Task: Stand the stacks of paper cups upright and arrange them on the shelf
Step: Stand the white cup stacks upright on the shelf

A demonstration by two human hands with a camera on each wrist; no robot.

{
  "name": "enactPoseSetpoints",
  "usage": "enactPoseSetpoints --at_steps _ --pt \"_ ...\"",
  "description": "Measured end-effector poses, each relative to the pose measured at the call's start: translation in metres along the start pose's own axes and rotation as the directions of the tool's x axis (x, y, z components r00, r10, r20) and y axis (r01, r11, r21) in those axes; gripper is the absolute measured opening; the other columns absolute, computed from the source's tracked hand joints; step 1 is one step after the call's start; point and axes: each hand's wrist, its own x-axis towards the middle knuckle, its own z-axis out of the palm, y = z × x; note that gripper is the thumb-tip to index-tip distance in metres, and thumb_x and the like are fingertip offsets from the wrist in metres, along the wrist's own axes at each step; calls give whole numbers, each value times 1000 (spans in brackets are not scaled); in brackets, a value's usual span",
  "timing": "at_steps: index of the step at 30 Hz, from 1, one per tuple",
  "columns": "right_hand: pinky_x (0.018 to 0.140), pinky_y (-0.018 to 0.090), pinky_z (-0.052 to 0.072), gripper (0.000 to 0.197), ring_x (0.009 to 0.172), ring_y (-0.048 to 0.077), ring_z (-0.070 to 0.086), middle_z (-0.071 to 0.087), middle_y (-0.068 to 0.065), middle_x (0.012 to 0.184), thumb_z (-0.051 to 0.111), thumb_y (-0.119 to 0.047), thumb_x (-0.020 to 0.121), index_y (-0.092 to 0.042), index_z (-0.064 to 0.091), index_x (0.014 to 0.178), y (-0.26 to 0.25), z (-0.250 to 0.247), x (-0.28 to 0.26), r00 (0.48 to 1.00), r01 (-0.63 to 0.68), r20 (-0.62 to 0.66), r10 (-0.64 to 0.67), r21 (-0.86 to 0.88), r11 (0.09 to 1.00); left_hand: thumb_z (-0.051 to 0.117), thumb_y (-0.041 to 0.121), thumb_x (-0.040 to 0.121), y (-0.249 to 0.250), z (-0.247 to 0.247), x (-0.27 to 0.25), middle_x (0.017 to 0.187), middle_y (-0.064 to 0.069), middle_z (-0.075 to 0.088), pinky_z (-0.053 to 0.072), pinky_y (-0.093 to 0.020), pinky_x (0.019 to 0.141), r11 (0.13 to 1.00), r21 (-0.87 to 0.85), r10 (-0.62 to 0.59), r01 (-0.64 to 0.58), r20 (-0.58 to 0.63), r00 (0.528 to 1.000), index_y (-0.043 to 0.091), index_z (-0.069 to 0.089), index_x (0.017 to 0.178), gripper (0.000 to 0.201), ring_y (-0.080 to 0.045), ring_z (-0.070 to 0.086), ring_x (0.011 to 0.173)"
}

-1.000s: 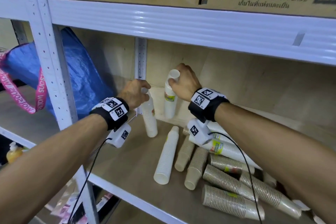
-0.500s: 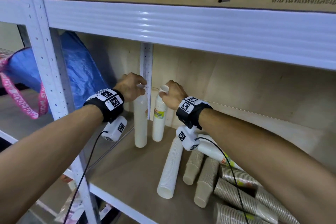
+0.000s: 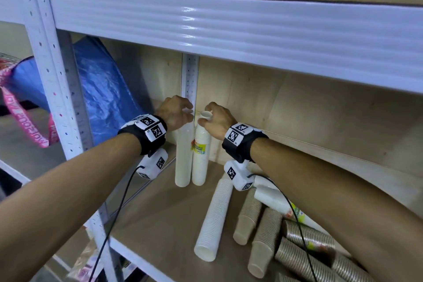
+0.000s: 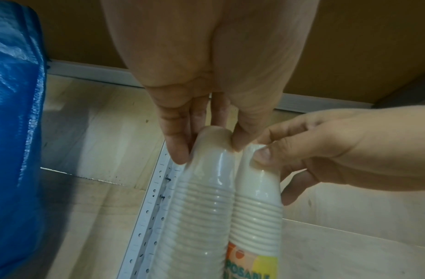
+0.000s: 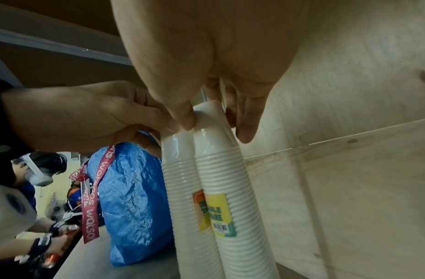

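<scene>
Both upright white stacks had closed together against the rear post; left hand pinched the left stack, right hand the labelled stack, fingertips partly hidden.

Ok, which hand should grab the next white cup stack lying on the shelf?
Probably the right hand: the lying white stack sits below its wrist, while the left hand is farther away.

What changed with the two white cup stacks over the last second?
The left hand brought its tilted white stack upright and in against the labelled stack held by the right hand; they now stand touching by the rear post. Both hands kept pinching the tops. The stacks lying on the shelf stayed put.
</scene>
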Motion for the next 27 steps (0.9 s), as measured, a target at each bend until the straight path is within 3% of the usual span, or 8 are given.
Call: enactPoseSetpoints --at_steps 5,11,15,19,21,24,27 --pt "77 28 44 42 103 27 59 59 12 122 64 -32 89 -11 56 126 4 -1 6 1000 10 15 -10 -18 1000 70 28 87 -3 1 5 129 -6 61 46 -32 92 999 40 17 -17 -10 1000 16 67 116 31 -23 57 114" --pt "86 25 41 39 117 26 55 57 6 134 58 -18 92 -16 57 131 4 -7 10 995 38 93 -39 6 999 68 15 87 -3 -1 3 128 -4 59 41 -24 87 998 7 60 -59 -14 998 13 67 118 32 -21 56 116" --pt "92 26 41 43 122 24 53 54 4 139 57 -17 92 -18 55 135 2 -10 14 989 41 143 -40 -4 999 71 22 85 -6 -3 2 127 -4 60 45 -27 90 999 -13 48 -48 14 999 14 64 123 39 -21 56 116" --pt "90 27 42 45 119 24 55 57 4 135 62 -32 92 -16 56 133 -2 -9 15 990 42 135 -41 -3 999 73 41 82 -12 -5 6 117 -2 62 50 -33 90 999 -25 -41 42 34 999 19 54 130 57 -21 59 106" --pt "84 27 43 47 116 25 57 59 5 130 65 -36 89 -16 58 131 0 -6 16 993 33 109 -34 12 999 74 44 81 -13 -7 6 113 0 61 53 -37 89 998 -26 -61 62 46 997 20 55 128 56 -22 60 102" --pt "73 25 40 35 97 21 57 64 5 119 64 -31 89 -16 63 120 3 -2 19 995 33 95 -33 -1 999 72 37 84 -12 -10 8 113 -1 65 56 -36 80 1000 21 -21 20 63 998 19 66 111 33 -20 63 96" --pt "64 21 37 22 90 18 53 62 1 107 61 -28 91 -17 65 109 3 -3 20 991 58 121 -56 -19 998 69 28 86 -10 -10 8 125 -3 62 54 -37 88 1000 28 7 -9 79 997 18 66 117 33 -22 60 107"
